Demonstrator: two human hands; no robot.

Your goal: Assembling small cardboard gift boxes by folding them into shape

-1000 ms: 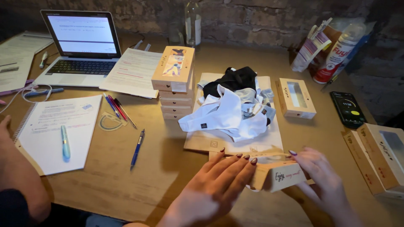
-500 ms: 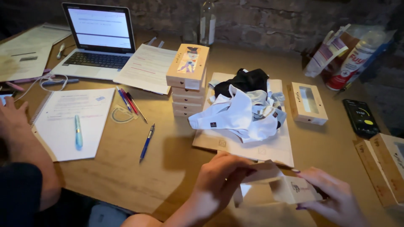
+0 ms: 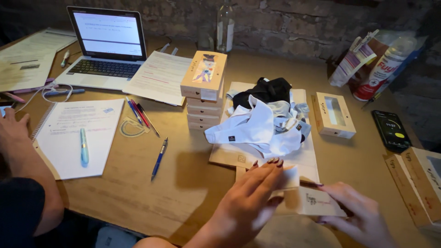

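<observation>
My left hand [image 3: 248,200] lies with its fingers stretched flat over the white flap of a small tan cardboard box [image 3: 314,202] near the table's front edge. My right hand [image 3: 360,216] grips the same box from its right end. Just beyond the box, a heap of white and black folded garments [image 3: 264,119] rests on flat cardboard sheets [image 3: 229,158]. A stack of several closed tan boxes [image 3: 204,78] stands left of the heap.
Another person's arm [image 3: 20,151] rests at the left by a notebook [image 3: 69,133] with a blue marker. Pens [image 3: 158,158], an open laptop [image 3: 108,46], papers and a glass bottle [image 3: 226,25] lie further back. A windowed box [image 3: 333,115], a phone [image 3: 390,131] and more boxes [image 3: 420,183] sit at the right.
The view has tilted and shifted a little. My left hand has slid further over the box flap, pressing it flat, while my right hand keeps its hold on the box.
</observation>
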